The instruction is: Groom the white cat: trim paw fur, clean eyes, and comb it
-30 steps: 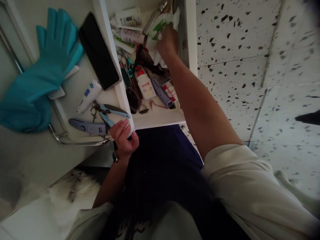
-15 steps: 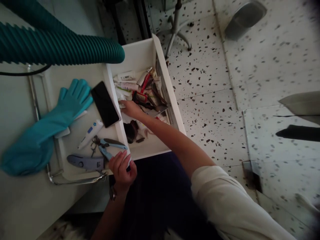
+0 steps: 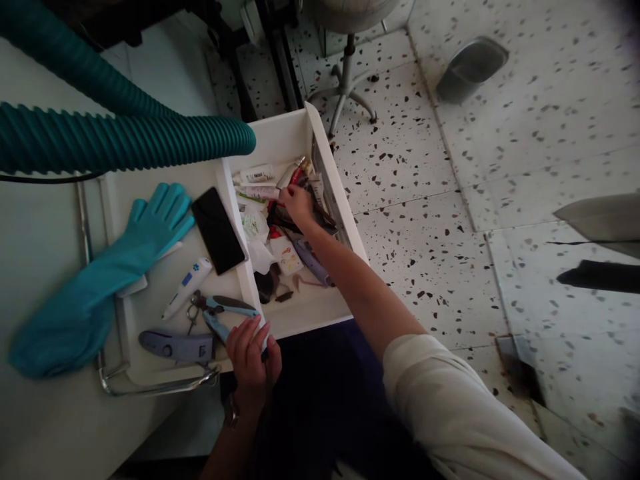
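Inside the pulled-out white drawer (image 3: 303, 313), my right hand (image 3: 299, 205) reaches into the clutter with fingers curled together. Its fingertips meet the end of a pinkish tube (image 3: 257, 192); what they pinch, if anything, is hidden. My left hand (image 3: 249, 357) is closed around the near corner of the white tray (image 3: 247, 283) beside the drawer. Just above its fingers lie blue-handled nail clippers (image 3: 227, 305). Near it on the tray are a lilac trimmer (image 3: 177, 345) and a white pen-shaped device (image 3: 187, 288) with a blue paw mark.
A black phone (image 3: 219, 230) and a turquoise rubber glove (image 3: 115, 270) lie on the tray. A green corrugated hose (image 3: 150, 143) crosses above. In the drawer are a white packet (image 3: 286, 255) and a lilac tool (image 3: 311, 262). A wheeled stool (image 3: 347, 80) and grey bin (image 3: 470, 70) stand beyond.
My right hand has moved away from the tray side, deeper across the drawer, uncovering pale wrappers and the white packet. The left hand keeps its hold; the whole view has shifted slightly.
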### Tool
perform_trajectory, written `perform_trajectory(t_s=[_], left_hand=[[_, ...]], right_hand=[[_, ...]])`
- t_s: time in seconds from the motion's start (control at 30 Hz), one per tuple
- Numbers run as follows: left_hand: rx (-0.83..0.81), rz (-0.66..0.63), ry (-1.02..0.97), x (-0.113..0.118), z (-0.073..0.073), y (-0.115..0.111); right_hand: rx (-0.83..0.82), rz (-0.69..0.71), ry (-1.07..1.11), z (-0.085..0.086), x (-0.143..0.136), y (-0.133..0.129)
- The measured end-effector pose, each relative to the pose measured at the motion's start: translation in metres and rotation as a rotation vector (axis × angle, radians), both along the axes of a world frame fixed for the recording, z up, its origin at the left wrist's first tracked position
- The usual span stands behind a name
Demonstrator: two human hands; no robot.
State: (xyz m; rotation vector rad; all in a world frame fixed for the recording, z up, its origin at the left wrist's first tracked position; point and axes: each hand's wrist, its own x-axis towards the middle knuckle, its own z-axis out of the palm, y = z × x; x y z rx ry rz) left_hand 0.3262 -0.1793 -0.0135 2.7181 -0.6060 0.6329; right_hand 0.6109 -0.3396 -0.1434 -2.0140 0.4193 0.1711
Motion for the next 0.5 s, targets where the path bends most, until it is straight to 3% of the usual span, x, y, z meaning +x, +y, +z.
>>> perform_trajectory(t_s=[0.1,0.2,0.5], left_hand=[[-0.015,0.000,0.017,-0.001,0.000,0.001],[-0.020,-0.018,0.007,0.000,-0.002,0.001],[0.042,-0.007,0.022,0.001,0.000,0.002]], right_hand=[[-0.158,-0.076,0.021,-0.005,0.014,-0.013],[-0.221,-0.054,0.083,-0.010,0.022,-0.017],[-0.153,0.080,0.067,-0.012,0.023,0.013]])
